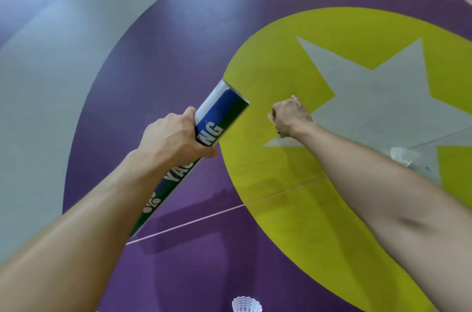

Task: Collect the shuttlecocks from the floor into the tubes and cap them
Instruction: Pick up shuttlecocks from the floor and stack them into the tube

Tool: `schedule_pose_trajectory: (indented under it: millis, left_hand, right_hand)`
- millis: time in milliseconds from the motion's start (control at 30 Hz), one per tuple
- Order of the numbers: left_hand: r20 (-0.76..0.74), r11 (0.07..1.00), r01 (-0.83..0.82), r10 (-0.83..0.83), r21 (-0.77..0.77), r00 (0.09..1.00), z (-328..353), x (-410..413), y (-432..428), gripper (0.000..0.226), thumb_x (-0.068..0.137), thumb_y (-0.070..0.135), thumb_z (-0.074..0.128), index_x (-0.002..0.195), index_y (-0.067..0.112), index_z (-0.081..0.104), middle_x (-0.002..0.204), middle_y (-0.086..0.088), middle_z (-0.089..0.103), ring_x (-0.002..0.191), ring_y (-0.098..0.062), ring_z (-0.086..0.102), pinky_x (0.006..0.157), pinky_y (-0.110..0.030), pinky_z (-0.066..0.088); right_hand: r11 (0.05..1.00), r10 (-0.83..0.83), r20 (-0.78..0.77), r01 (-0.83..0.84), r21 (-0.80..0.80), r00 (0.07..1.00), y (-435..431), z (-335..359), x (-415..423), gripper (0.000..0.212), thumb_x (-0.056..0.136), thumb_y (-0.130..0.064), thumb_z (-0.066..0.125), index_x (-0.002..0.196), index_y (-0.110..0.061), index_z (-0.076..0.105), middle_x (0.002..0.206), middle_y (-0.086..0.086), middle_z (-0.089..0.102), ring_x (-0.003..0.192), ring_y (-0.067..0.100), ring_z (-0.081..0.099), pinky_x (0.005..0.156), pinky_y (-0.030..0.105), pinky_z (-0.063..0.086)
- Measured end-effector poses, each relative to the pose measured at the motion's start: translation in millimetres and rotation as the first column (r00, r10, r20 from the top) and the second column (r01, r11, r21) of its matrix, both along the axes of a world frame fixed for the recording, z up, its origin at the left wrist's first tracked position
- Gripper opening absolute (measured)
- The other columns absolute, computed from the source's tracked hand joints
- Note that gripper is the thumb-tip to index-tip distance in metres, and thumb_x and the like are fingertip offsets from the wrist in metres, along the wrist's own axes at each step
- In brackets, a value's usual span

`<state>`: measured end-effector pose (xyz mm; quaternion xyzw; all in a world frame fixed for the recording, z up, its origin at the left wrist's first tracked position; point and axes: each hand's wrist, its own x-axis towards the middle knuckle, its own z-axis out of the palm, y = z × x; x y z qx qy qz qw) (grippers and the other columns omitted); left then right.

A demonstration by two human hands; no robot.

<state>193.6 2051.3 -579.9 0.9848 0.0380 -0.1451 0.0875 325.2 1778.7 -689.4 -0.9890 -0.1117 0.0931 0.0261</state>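
Observation:
My left hand [171, 140] grips a long blue, green and white shuttlecock tube [221, 113] near its upper end, and the tube points up and to the right over the floor. To its right my right hand [290, 116] is down at the floor with the fingers curled, and a bit of white shows at its fingertips. What it holds is hidden. One white shuttlecock [403, 156] lies on the grey star behind my right forearm. Another shuttlecock [246, 304] lies on the purple floor at the bottom edge.
The floor is purple with a broad grey band [38, 81] at the left and a yellow circle [281, 184] holding a grey star [370, 99]. A thin white line crosses the floor. An orange strip runs along the top right corner.

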Motion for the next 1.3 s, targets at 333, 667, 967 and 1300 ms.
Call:
schedule_pose_trajectory:
  millis: [333, 667, 967, 1300]
  left_hand:
    - [-0.072, 0.990, 0.135, -0.138, -0.049, 0.988, -6, 17, -38, 0.066, 0.072, 0.066, 0.089, 0.119, 0.040, 0.051, 0.095, 0.008, 0.073, 0.083, -0.017, 0.072, 0.074, -0.037, 0.061]
    - [-0.005, 0.984, 0.179, -0.179, 0.020, 0.984, -20, 16, -69, 0.068, 0.075, 0.068, 0.087, 0.121, 0.036, 0.049, 0.096, 0.004, 0.071, 0.083, -0.024, 0.069, 0.074, -0.038, 0.057]
    - [0.118, 0.979, 0.197, -0.190, -0.049, 0.975, -24, 17, -105, 0.067, 0.072, 0.073, 0.087, 0.113, 0.036, 0.048, 0.088, 0.008, 0.066, 0.078, -0.024, 0.063, 0.069, -0.037, 0.047]
    - [0.215, 0.882, 0.457, -0.427, -0.113, 0.878, -36, 15, -224, 0.083, 0.071, 0.085, 0.079, 0.135, 0.041, 0.050, 0.099, 0.008, 0.059, 0.085, -0.018, 0.062, 0.070, -0.035, 0.050]
  right_hand:
    - [0.397, -0.506, 0.142, 0.084, 0.914, 0.851, -37, 126, -91, 0.009, 0.093, -0.031, 0.078, 0.093, -0.022, 0.077, 0.085, -0.010, 0.078, 0.081, 0.007, 0.075, 0.078, 0.029, 0.059]
    - [0.533, -0.130, -0.004, 0.074, 0.843, 0.991, -43, 114, -96, 0.009, 0.098, -0.025, 0.073, 0.099, -0.019, 0.079, 0.087, -0.006, 0.078, 0.082, 0.011, 0.073, 0.082, 0.042, 0.061]
    - [0.488, -0.160, -0.034, 0.109, 0.866, 0.987, -90, 119, -86, 0.018, 0.097, -0.032, 0.064, 0.102, -0.024, 0.079, 0.096, -0.011, 0.081, 0.099, 0.007, 0.075, 0.089, 0.040, 0.062]
    - [0.657, -0.602, -0.151, 0.594, 0.465, 0.784, -276, 27, -87, 0.011, 0.086, -0.021, 0.069, 0.085, -0.029, 0.075, 0.087, 0.000, 0.081, 0.087, 0.020, 0.078, 0.090, 0.038, 0.061]
